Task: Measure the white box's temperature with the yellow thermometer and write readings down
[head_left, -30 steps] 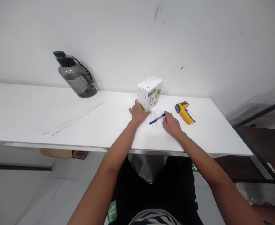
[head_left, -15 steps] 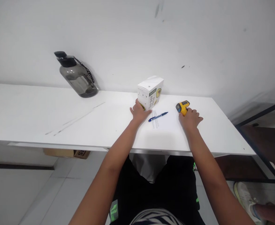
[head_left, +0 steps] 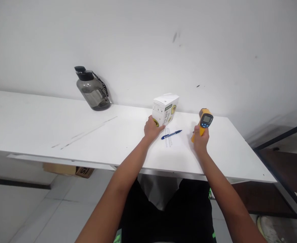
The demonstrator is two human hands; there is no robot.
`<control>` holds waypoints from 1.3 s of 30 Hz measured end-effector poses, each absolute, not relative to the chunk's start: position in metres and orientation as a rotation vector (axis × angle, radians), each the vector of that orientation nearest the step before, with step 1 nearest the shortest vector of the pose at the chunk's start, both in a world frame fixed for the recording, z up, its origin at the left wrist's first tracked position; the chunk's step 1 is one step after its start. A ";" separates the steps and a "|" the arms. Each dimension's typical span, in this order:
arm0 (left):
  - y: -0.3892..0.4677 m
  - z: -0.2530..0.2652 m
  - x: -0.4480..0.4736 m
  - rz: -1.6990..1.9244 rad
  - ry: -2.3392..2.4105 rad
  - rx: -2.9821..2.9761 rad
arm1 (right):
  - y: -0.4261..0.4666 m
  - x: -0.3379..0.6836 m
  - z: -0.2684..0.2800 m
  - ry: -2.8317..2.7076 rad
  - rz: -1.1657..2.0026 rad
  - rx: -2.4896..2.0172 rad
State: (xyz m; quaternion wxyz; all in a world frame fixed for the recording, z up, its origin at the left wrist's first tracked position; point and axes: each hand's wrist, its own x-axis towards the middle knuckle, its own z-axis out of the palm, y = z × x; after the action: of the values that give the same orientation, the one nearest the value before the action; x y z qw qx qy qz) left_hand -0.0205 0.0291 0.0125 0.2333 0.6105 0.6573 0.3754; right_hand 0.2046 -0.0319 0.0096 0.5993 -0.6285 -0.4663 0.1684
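Observation:
My left hand [head_left: 153, 129] is closed around the lower front of a white box [head_left: 161, 111] printed with avocados and large lettering. The box is upright on the table, near the wall. In my right hand [head_left: 201, 140] is a yellow and black infrared thermometer [head_left: 204, 120], gripped by its handle, with the small screen and blue buttons facing me. Between the hands a blue pen [head_left: 171, 134] lies across a white sheet of paper [head_left: 180, 145] that bears rows of writing too small to read.
A grey see-through water bottle [head_left: 94, 92] with a black lid stands at the back left by the wall. The white table [head_left: 87, 135] runs far to the left. Below it is a cardboard box [head_left: 62, 168]. A dark metal frame [head_left: 280, 138] and a shoe [head_left: 268, 229] are at the right.
My right hand has lifted the thermometer from the table and turned it upright, screen toward me. My left hand stays on the box. The whole view has shifted slightly.

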 end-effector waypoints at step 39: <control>0.017 0.011 -0.012 1.125 1.285 1.718 | -0.045 0.187 0.014 -1.322 1.033 -1.131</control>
State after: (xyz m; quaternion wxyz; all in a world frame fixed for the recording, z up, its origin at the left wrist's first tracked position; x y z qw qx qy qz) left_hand -0.0115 0.0172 0.0106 0.3519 0.6639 0.4964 0.4348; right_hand 0.1873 -0.0455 0.0138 0.5304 -0.4739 -0.5540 0.4326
